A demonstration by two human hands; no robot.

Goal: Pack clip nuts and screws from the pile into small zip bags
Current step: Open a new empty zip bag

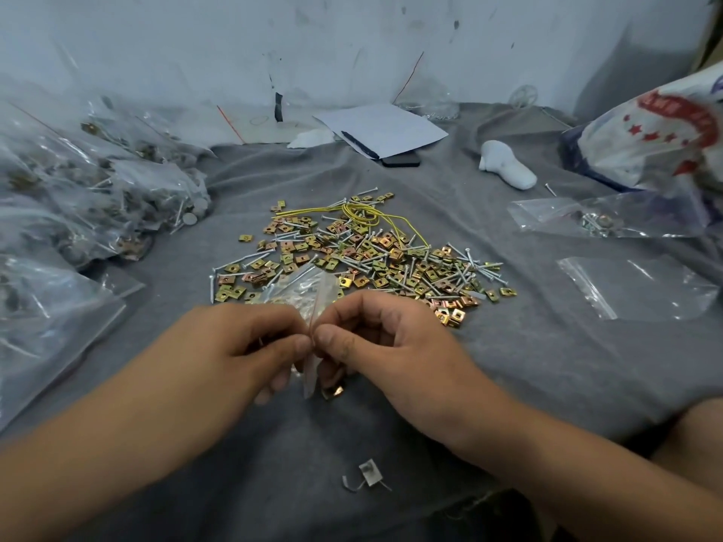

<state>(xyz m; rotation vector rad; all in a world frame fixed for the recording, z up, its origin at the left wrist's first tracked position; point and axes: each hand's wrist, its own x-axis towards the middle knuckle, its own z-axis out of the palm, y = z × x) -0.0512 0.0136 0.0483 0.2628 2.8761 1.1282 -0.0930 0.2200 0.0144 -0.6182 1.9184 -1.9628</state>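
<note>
Both the left hand [250,346] and right hand [375,342] pinch a small clear zip bag [303,295] of screws, near centre. Filled clear bags [98,181] are heaped far left; a large pile of brass clip nuts and silver screws [364,256] remains.

Zip bag [301,295] contents blurred (lower part hidden behind fingers [281,346]).

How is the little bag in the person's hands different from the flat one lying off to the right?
The held zip bag has screws in it; the flat zip bag looks empty. The held one is pinched between the left hand and right hand above the grey cloth; the flat one lies on it untouched. Both are small, clear plastic.
</note>
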